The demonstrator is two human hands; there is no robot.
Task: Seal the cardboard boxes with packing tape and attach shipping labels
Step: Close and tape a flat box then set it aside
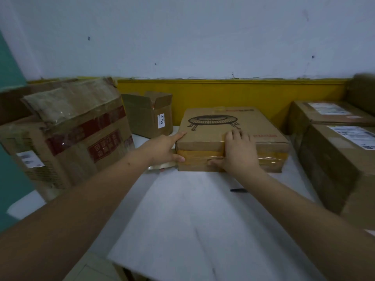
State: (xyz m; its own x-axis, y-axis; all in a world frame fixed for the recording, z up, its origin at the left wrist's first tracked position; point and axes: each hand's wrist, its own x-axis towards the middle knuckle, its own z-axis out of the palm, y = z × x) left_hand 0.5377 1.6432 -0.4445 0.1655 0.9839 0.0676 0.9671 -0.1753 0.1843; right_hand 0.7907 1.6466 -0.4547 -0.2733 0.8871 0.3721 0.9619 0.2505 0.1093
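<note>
One flat cardboard box (229, 136), printed with a round grill-like drawing, lies on the white table (182, 209) near the yellow wall band, its near side wrapped in clear packing tape (263, 158). Left hand (164, 148) grips its left corner, thumb on the front. Right hand (237, 151) clasps the front edge, fingers spread on top. Tape roll (160, 166) partly hidden beside it; black pen (239, 190) nearby; labelled cartons (334, 138) right; taped cartons (69, 130) left.

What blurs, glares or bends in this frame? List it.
Head view: dim, bluish light; wide-angle bending curves the yellow wall band; motion blur smears the box at far right; glare on the tape along the flat box; both hands fairly sharp.
</note>
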